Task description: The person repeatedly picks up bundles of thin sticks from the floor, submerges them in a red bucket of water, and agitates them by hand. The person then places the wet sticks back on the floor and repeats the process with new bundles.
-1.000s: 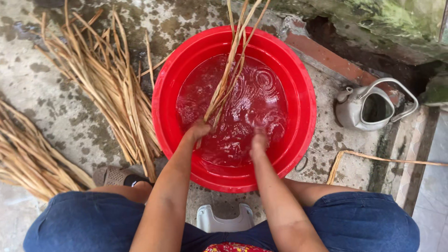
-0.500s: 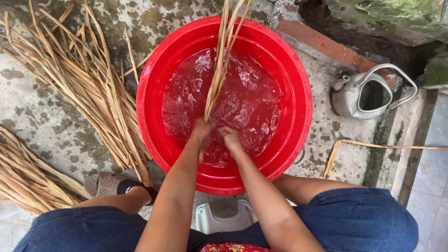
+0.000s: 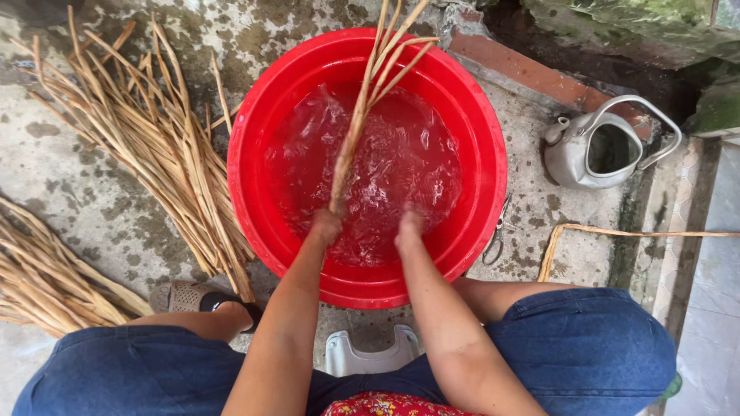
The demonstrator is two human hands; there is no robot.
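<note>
Underwater, left hand [image 3: 325, 226] grips the reed bundle [image 3: 362, 115] in the red basin [image 3: 254, 154]; right hand [image 3: 409, 223] submerged, grip probably closed, can't tell.

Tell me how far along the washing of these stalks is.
Early, it seems. In hand: the left hand holds one bundle in the water of the red basin, the right hand dipped beside it. Left: the dry pile beside the basin and another heap nearer the person's knee. No washed stalks set aside are visible.
</note>
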